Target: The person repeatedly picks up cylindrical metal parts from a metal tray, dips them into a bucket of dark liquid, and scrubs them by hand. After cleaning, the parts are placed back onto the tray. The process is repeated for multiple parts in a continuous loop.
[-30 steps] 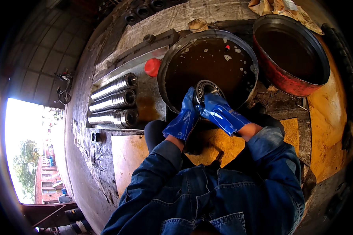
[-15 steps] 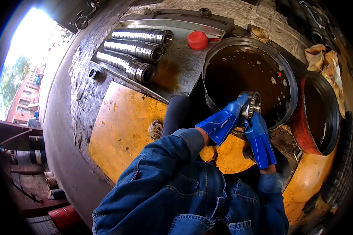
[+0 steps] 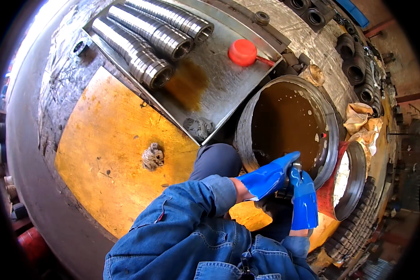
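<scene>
At near rim of round drum (image 3: 245,133), one bearing ring (image 3: 297,164) is resting between blue-gloved left hand (image 3: 276,172) and right hand (image 3: 303,190). Both hands, two in all, are gripping it, fingers closing round it; exact finger spread is staying hidden. Compared with half second earlier, ring is showing far less, roller face no longer visible. Upper left of drum, one metal tray (image 3: 219,77) is holding three ring stacks (image 3: 134,55) and one red scoop (image 3: 242,52); right of drum, one red tub (image 3: 331,195) is standing; left of drum, one rag (image 3: 152,157) is lying on yellow board (image 3: 102,144).
</scene>
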`<action>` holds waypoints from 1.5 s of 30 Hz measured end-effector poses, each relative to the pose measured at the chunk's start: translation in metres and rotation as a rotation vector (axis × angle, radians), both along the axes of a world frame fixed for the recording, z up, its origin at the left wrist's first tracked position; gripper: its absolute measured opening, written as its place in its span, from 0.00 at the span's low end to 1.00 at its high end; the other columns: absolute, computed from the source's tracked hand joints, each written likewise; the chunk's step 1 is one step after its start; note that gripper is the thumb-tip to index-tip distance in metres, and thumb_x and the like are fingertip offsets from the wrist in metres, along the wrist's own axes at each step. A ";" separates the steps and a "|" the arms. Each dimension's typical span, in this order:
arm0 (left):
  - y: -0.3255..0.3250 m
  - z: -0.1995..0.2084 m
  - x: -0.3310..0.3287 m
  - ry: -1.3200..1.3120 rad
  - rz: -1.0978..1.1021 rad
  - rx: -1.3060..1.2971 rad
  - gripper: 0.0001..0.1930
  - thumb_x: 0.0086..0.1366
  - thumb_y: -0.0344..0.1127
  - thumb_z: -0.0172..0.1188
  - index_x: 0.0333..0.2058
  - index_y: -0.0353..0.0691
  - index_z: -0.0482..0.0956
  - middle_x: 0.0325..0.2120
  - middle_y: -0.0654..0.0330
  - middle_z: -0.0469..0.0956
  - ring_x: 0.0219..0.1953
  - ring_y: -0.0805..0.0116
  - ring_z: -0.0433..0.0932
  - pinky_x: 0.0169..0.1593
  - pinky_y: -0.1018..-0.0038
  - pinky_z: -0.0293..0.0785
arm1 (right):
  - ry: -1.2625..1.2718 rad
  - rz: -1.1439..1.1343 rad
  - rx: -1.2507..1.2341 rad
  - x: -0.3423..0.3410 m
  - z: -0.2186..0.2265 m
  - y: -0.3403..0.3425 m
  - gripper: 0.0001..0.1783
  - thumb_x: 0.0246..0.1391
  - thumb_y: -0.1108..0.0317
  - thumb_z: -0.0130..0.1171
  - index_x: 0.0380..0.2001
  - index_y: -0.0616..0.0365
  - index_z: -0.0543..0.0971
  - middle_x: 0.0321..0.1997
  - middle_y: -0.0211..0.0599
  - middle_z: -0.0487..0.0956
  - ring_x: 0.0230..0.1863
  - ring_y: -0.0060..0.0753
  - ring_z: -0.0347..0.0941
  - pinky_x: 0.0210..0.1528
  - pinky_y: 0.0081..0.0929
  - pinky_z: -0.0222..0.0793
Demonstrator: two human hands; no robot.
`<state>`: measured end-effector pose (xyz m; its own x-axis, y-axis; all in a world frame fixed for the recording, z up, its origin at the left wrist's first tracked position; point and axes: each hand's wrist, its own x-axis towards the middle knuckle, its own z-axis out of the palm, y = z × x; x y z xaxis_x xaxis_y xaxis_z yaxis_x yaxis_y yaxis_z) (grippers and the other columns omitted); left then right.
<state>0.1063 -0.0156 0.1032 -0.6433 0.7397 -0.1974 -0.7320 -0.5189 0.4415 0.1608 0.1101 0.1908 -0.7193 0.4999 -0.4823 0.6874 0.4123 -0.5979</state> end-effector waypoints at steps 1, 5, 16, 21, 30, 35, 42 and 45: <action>-0.008 -0.002 -0.010 -0.087 0.018 0.040 0.23 0.76 0.55 0.52 0.57 0.43 0.75 0.50 0.54 0.80 0.54 0.61 0.78 0.65 0.61 0.70 | -0.017 0.068 -0.004 -0.016 -0.004 -0.003 0.33 0.64 0.41 0.60 0.53 0.65 0.81 0.44 0.45 0.84 0.43 0.36 0.77 0.47 0.36 0.73; -0.022 0.000 -0.062 -0.305 0.059 0.139 0.34 0.73 0.61 0.56 0.66 0.43 0.71 0.58 0.50 0.76 0.56 0.55 0.80 0.63 0.52 0.75 | 0.029 0.263 0.117 -0.067 -0.020 0.002 0.33 0.65 0.41 0.60 0.55 0.63 0.81 0.44 0.44 0.85 0.43 0.37 0.79 0.49 0.35 0.75; -0.188 0.016 -0.171 -0.075 0.743 -0.384 0.21 0.70 0.52 0.63 0.48 0.38 0.80 0.34 0.55 0.84 0.27 0.65 0.83 0.30 0.69 0.82 | 0.088 0.811 -0.227 -0.226 -0.088 -0.127 0.32 0.66 0.42 0.58 0.53 0.62 0.82 0.44 0.50 0.86 0.46 0.46 0.82 0.50 0.40 0.77; -0.227 -0.081 -0.170 -0.254 0.835 -0.678 0.22 0.71 0.52 0.63 0.47 0.37 0.80 0.33 0.56 0.84 0.27 0.65 0.83 0.30 0.69 0.81 | 0.058 0.956 -0.542 -0.257 -0.175 -0.216 0.32 0.66 0.42 0.57 0.52 0.62 0.82 0.44 0.52 0.86 0.47 0.50 0.84 0.50 0.43 0.78; -0.252 -0.164 -0.181 -0.353 0.655 -0.761 0.24 0.70 0.54 0.62 0.51 0.39 0.80 0.38 0.55 0.83 0.37 0.62 0.83 0.39 0.64 0.82 | 0.118 1.037 -0.060 -0.275 -0.182 -0.222 0.25 0.61 0.48 0.59 0.35 0.63 0.86 0.38 0.59 0.84 0.42 0.61 0.82 0.45 0.49 0.77; -0.274 -0.149 -0.189 0.619 0.409 -1.081 0.22 0.78 0.39 0.48 0.65 0.38 0.71 0.55 0.54 0.79 0.53 0.64 0.82 0.59 0.67 0.79 | 0.104 1.071 0.305 -0.317 -0.106 -0.164 0.23 0.61 0.49 0.60 0.48 0.56 0.83 0.41 0.51 0.86 0.45 0.57 0.82 0.48 0.49 0.78; -0.303 -0.131 -0.301 0.365 0.114 -1.283 0.23 0.68 0.49 0.60 0.54 0.39 0.82 0.48 0.52 0.85 0.47 0.56 0.84 0.52 0.66 0.77 | 0.450 1.121 0.492 -0.300 -0.128 -0.092 0.21 0.52 0.63 0.69 0.50 0.53 0.83 0.42 0.48 0.85 0.44 0.54 0.82 0.48 0.47 0.78; -0.254 -0.078 -0.306 0.846 0.086 -1.833 0.25 0.64 0.51 0.64 0.52 0.39 0.82 0.47 0.49 0.84 0.48 0.48 0.82 0.53 0.64 0.78 | 0.589 1.104 0.551 -0.298 -0.139 -0.083 0.22 0.48 0.67 0.70 0.50 0.53 0.82 0.39 0.47 0.85 0.41 0.54 0.81 0.45 0.47 0.78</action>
